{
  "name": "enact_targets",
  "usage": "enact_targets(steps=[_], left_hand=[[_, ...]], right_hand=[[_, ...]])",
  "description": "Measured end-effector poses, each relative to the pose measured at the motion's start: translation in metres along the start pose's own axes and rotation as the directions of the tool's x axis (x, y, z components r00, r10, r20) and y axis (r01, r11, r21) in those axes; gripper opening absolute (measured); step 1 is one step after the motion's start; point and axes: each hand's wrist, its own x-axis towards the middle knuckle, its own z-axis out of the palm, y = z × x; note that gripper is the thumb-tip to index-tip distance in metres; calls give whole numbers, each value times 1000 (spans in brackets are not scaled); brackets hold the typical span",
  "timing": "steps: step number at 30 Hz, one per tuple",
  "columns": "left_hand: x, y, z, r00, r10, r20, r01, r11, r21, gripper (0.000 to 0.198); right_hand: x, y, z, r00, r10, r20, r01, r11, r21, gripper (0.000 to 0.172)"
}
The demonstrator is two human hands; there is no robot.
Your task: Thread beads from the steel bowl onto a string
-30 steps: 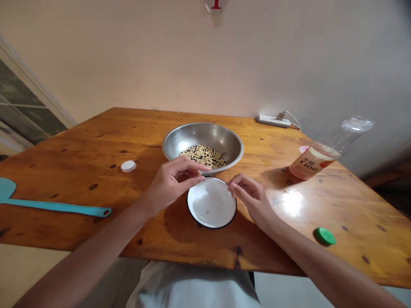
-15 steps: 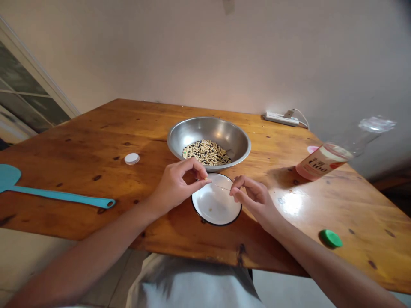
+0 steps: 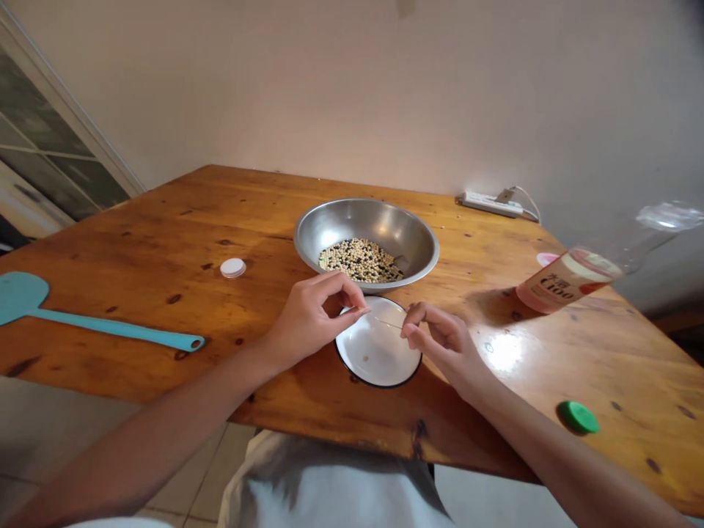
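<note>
A thin strand (image 3: 389, 323) stretches across the frame's lower middle, dipping slightly rightward over my white enamel plate (image 3: 379, 367). The fingertips of my left hand (image 3: 308, 319) and right hand (image 3: 445, 345) pinch together at either end.

Obstacles by the left hand (image 3: 313, 323) and right hand (image 3: 448, 345): enamel plate (image 3: 378, 352) directly below, steel bowl (image 3: 366, 235) just beyond, plastic bottle (image 3: 566, 282) and green cap (image 3: 577, 416) rightward; passage: over the desk (image 3: 137, 293) leftward, between bowl and white cap (image 3: 233, 268).
</note>
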Motion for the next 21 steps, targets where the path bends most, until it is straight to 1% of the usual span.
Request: enact_targets(steps=[9, 21], left_hand=[[-1, 0, 0, 1000, -26, -6, 26, 1000, -7, 13], [-2, 2, 2, 1000, -26, -13, 26, 1000, 15, 11]], right_hand=[[0, -3, 0, 1000, 10, 1, -10, 1000, 21, 21], [0, -1, 1, 1000, 7, -7, -7, 999, -41, 22]])
